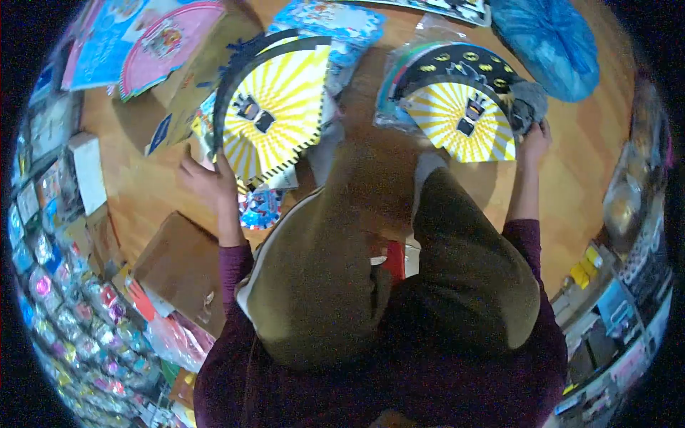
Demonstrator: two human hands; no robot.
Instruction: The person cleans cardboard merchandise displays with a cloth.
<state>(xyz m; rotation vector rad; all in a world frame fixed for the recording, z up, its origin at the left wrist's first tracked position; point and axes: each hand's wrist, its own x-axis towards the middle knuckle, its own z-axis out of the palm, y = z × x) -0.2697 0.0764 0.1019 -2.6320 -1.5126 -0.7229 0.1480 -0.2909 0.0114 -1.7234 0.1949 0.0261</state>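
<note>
My left hand (207, 177) is closed on the lower left edge of a fan-shaped card (285, 107), printed with yellow and white rays, a dark figure and a black border. My right hand (536, 140) is closed at the right edge of a second fan-shaped card (464, 121) with the same print; its fingertips are partly hidden. A grey rounded piece (529, 101) touches these fingers. Behind the second card lie black sheets with yellow bat emblems (471, 58), over clear plastic packaging (385, 107).
At upper left, a pink fan-shaped card (168, 43) lies by an open cardboard box (193, 78). A blue plastic bag (549, 50) rests at upper right. A cardboard box (182, 267) sits at lower left, near many small wrapped packets (78, 314). Shelved goods (614, 299) line the right.
</note>
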